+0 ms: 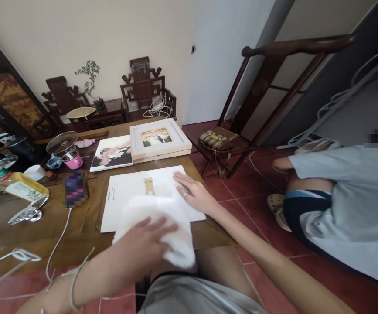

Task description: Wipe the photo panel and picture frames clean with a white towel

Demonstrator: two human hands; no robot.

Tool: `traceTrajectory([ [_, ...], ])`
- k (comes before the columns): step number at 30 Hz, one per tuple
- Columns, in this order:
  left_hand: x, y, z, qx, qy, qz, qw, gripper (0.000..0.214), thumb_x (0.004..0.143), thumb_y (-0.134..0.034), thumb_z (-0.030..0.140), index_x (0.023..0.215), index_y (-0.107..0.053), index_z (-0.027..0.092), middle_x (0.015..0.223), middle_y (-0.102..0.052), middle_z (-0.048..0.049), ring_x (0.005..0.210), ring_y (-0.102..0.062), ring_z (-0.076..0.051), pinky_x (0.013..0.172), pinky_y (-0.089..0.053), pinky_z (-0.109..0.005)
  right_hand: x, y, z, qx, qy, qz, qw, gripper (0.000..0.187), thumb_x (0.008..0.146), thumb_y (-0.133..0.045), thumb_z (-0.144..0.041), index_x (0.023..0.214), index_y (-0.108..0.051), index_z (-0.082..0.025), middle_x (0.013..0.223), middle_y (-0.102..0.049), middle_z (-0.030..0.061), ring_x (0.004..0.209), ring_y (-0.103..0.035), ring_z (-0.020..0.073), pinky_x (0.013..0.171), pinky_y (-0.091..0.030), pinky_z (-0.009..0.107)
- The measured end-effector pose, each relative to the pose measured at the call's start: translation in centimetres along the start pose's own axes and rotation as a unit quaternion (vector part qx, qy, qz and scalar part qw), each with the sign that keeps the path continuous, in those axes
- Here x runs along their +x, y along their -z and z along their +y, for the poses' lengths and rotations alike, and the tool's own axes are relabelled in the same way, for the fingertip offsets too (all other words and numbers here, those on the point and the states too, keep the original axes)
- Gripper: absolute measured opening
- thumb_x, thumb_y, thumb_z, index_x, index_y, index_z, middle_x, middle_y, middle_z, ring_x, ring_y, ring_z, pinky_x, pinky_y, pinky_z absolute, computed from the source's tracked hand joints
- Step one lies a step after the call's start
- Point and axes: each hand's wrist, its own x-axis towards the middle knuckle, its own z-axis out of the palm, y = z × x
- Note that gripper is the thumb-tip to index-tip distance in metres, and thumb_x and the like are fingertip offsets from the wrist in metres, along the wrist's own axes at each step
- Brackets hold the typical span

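Note:
A white flat panel [115, 205] lies on the wooden table, with a small tan bear figure [149, 186] and some small print on it. My left hand [143, 244], slightly blurred, rests with spread fingers on a white cloth [175, 226]. The cloth covers the near part of the panel and hangs toward my lap. Flat on the panel's right side lies my right hand [195, 195], fingers stretched out, a ring on one finger. Both hands are open.
Behind the panel are a framed photo [159, 137] and a photo print [113, 152]. An oil bottle [28, 185], pink cup [73, 160], claw hair clip [30, 211] and cabled phone [75, 188] stand left. A chair [237, 135] and a seated person [349, 196] are right.

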Motion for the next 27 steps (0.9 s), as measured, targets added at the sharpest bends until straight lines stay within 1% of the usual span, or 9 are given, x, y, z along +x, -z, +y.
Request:
traceTrajectory([
  [3, 1.4, -0.4, -4.0, -0.013, 0.084, 0.017, 0.996, 0.032, 0.094, -0.047, 0.009, 0.118, -0.063, 0.024, 0.15, -0.041, -0.0069, 0.135, -0.044, -0.025, 0.107, -0.04, -0.043, 0.0, -0.1, 0.0, 0.001, -0.004, 0.002, 1.0, 0.041, 0.088, -0.053, -0.024, 0.126, -0.064, -0.02, 0.136, -0.057, 0.0093, 0.133, -0.046, 0.0276, 0.113, -0.034, 0.052],
  [6, 4.4, -0.8, -7.9, -0.022, 0.132, 0.039, 0.99, 0.026, 0.097, -0.046, 0.017, 0.119, -0.061, 0.018, 0.145, -0.047, -0.0139, 0.131, -0.048, -0.029, 0.106, -0.04, -0.046, 0.1, 0.1, -0.3, -0.006, -0.001, -0.004, 1.0, 0.039, 0.088, -0.051, -0.024, 0.124, -0.065, -0.021, 0.133, -0.06, 0.0082, 0.13, -0.049, 0.0275, 0.113, -0.036, 0.051],
  [10, 9.0, -0.8, -10.4, -0.075, 0.108, 0.117, 0.984, 0.031, 0.101, -0.038, 0.023, 0.124, -0.057, 0.015, 0.136, -0.056, -0.0122, 0.125, -0.053, -0.025, 0.103, -0.043, -0.038, 0.1, 0.4, -0.8, -0.014, 0.02, -0.004, 1.0, 0.037, 0.089, -0.048, -0.023, 0.12, -0.069, -0.021, 0.129, -0.064, 0.0075, 0.126, -0.054, 0.0274, 0.109, -0.041, 0.048],
  [14, 11.8, -0.9, -11.1, -0.119, 0.067, 0.127, 0.982, 0.034, 0.103, -0.033, 0.024, 0.127, -0.056, 0.017, 0.133, -0.059, -0.0073, 0.122, -0.054, -0.022, 0.105, -0.04, -0.035, 0.1, 0.5, -0.8, -0.021, 0.013, -0.001, 1.0, 0.034, 0.09, -0.048, -0.025, 0.115, -0.071, -0.021, 0.121, -0.069, 0.0086, 0.119, -0.06, 0.0278, 0.104, -0.045, 0.048],
  [17, 11.2, -0.9, -11.5, -0.119, 0.078, 0.111, 0.984, 0.031, 0.102, -0.035, 0.022, 0.118, -0.06, 0.016, 0.125, -0.064, -0.0082, 0.115, -0.059, -0.023, 0.102, -0.043, -0.034, 0.0, 0.3, -0.6, -0.012, 0.017, 0.003, 1.0, 0.035, 0.09, -0.049, -0.024, 0.117, -0.07, -0.022, 0.125, -0.066, 0.0083, 0.123, -0.057, 0.0275, 0.108, -0.042, 0.049],
  [19, 9.5, -0.9, -11.7, -0.098, 0.109, 0.098, 0.984, 0.028, 0.101, -0.037, 0.021, 0.112, -0.062, 0.015, 0.121, -0.065, -0.0106, 0.113, -0.06, -0.024, 0.099, -0.045, -0.036, 0.0, 0.1, -0.5, -0.001, 0.018, 0.005, 1.0, 0.036, 0.089, -0.05, -0.024, 0.12, -0.068, -0.022, 0.129, -0.064, 0.0078, 0.126, -0.054, 0.0276, 0.11, -0.04, 0.05],
  [22, 6.3, -1.4, -11.2, -0.042, 0.15, 0.073, 0.985, 0.025, 0.099, -0.041, 0.019, 0.112, -0.061, 0.016, 0.129, -0.061, -0.012, 0.126, -0.052, -0.028, 0.102, -0.043, -0.044, 0.0, -0.2, -0.2, 0.0, 0.009, 0.007, 1.0, 0.038, 0.089, -0.05, -0.025, 0.123, -0.067, -0.021, 0.132, -0.061, 0.0086, 0.128, -0.052, 0.0269, 0.112, -0.038, 0.049],
  [24, 4.4, -2.1, -9.9, -0.001, 0.152, 0.057, 0.987, 0.025, 0.098, -0.042, 0.014, 0.114, -0.06, 0.016, 0.138, -0.055, -0.0126, 0.137, -0.04, -0.03, 0.106, -0.038, -0.051, 0.0, -0.3, 0.1, -0.005, 0.003, 0.008, 1.0, 0.038, 0.09, -0.049, -0.025, 0.123, -0.066, -0.019, 0.132, -0.061, 0.0098, 0.129, -0.052, 0.0262, 0.112, -0.037, 0.049],
  [27, 2.6, -3.3, -6.4, 0.041, 0.129, 0.048, 0.99, 0.029, 0.092, -0.045, 0.005, 0.113, -0.06, 0.016, 0.149, -0.041, -0.0147, 0.143, -0.027, -0.033, 0.109, -0.032, -0.058, 0.0, -0.3, 0.2, -0.005, -0.003, 0.001, 1.0, 0.039, 0.09, -0.049, -0.027, 0.125, -0.064, -0.017, 0.133, -0.059, 0.0121, 0.13, -0.05, 0.026, 0.113, -0.036, 0.05],
])
